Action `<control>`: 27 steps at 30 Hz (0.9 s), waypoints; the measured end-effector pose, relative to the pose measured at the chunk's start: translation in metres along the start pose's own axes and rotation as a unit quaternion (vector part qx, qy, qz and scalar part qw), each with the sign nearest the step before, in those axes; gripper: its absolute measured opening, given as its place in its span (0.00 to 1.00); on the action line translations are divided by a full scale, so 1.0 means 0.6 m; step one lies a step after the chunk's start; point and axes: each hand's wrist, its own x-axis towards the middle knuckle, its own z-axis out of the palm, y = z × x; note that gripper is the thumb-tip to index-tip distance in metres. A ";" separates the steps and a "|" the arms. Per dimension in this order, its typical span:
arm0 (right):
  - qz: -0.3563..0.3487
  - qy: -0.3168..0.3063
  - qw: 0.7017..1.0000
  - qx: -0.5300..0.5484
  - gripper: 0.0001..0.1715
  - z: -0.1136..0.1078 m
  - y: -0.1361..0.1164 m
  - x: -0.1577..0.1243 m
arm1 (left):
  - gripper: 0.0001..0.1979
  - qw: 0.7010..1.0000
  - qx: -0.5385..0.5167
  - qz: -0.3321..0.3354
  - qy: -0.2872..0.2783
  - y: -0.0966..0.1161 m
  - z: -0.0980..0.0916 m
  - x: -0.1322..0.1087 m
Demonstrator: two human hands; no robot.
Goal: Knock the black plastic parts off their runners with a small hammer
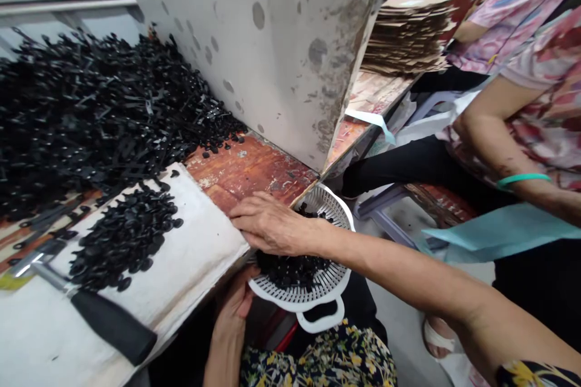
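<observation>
A white slotted plastic basket (338, 284) with a loop handle sits at the table's edge, above my lap, holding many small black parts (290, 272). My left hand (239, 293) grips its left rim from below, partly hidden under the table edge. My right hand (276, 227) reaches across the basket, palm down. Its fingers are stretched out over the edge of the white board (213, 224) and the red-brown tabletop (254, 169), and nothing shows in them. On the board lies a small heap of black round-headed parts (127, 236).
A large pile of black parts (91, 109) covers the table behind. A hammer-like tool (113, 323) with a black handle lies at left. An upright spotted grey panel (272, 42) divides the table. Two people (540, 91) sit at right, near stacked brown sheets (403, 36).
</observation>
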 end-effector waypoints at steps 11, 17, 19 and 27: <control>0.149 0.081 0.985 -0.026 0.17 -0.002 0.094 0.033 | 0.13 0.998 0.015 -0.038 0.036 0.010 -0.012 -0.001; 0.081 0.020 0.996 -0.027 0.15 -0.009 0.073 0.031 | 0.14 0.998 0.007 -0.050 0.035 0.015 -0.010 -0.006; 0.035 0.000 0.999 -0.001 0.13 -0.016 0.050 0.002 | 0.13 0.998 -0.005 -0.054 0.036 0.012 -0.014 -0.004; 0.194 0.043 0.976 -0.086 0.20 -0.025 0.142 0.096 | 0.15 0.998 -0.004 -0.039 0.040 0.007 -0.021 -0.006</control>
